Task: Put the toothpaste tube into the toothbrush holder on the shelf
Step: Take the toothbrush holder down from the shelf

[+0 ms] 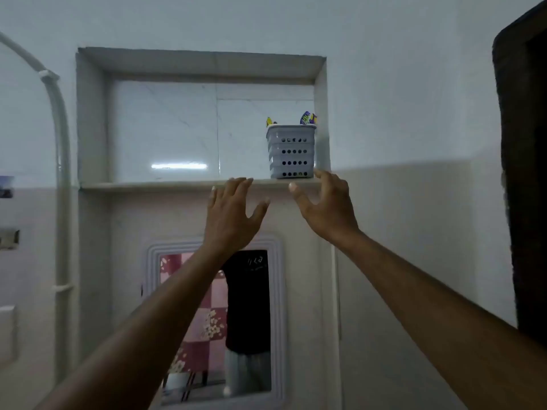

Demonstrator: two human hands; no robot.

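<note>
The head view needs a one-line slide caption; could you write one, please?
Both empty hands, left hand and right hand, reach toward the grey perforated plastic holder on the recessed wall shelf.

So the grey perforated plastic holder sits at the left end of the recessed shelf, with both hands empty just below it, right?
Not quite. The head view shows the grey perforated plastic holder at the right end of the recessed shelf. The left hand and right hand are indeed empty just below it.
</note>
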